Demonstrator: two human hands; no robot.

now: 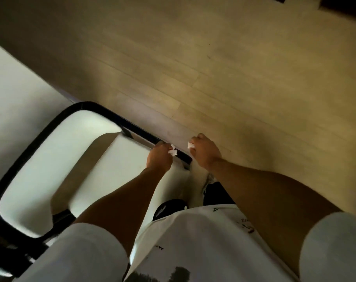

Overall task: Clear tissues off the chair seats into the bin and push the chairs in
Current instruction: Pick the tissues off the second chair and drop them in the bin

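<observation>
1. Wood floor (224, 64) filled most of the view, pale and bare, with something dark at the far right corner, too cut off to name.
2. Near and to the left stood a chair (51, 159) with a white seat and back and a black frame, next to a white table edge (14, 94) on the far left.
3. The person's left hand (158, 157) was curled round a small white tissue (172, 152), with a bit of it poking out by the fingers. This hand was over the right edge of the chair, at its black frame.
4. The right hand (205, 152) was curled round a second tissue (190, 145), held over the floor just right of the chair.
5. So both tissues were in the hands, off the seat. No more tissue showed on the part of the seat that could be seen.
6. The bin was not in view, so I think the step in hand was to carry the tissues to it.
7. To do it well, the fingers should stay tight, because tissue is light and soft and can slip or float away.
8. It would be best to open each hand right over the bin, low down, so nothing lands on the floor.
9. The chair was not yet pushed in; that would be easier with both hands free.
</observation>
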